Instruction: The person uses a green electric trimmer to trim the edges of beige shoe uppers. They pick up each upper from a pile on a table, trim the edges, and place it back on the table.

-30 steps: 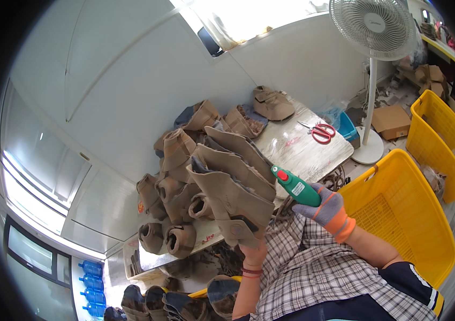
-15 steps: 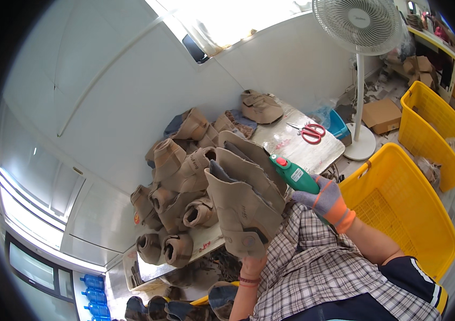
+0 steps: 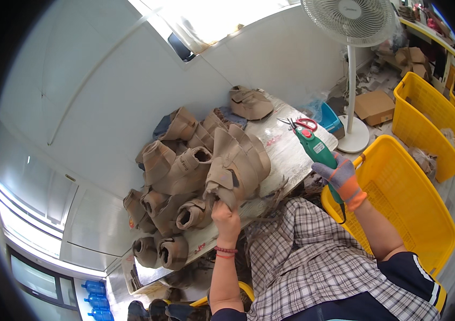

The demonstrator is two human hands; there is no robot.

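Counter (image 3: pixel 286 152): fabric pile (image 3: pixel 182 176) left of scissors (image 3: pixel 306 120) | left fingers (image 3: pixel 226 212) grip brown bundle (image 3: pixel 241 166), right fingers (image 3: pixel 324 170) green tool (image 3: pixel 316 151) | seemingly midway, finished share unclear

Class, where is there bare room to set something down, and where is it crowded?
The table has a bare patch between the held tan bundle, the far tan piece and the red-handled scissors; the green tool hovers by its right end. The near yellow basket looks bare where visible. Crowded: the table's left part, under a pile of tan pieces.
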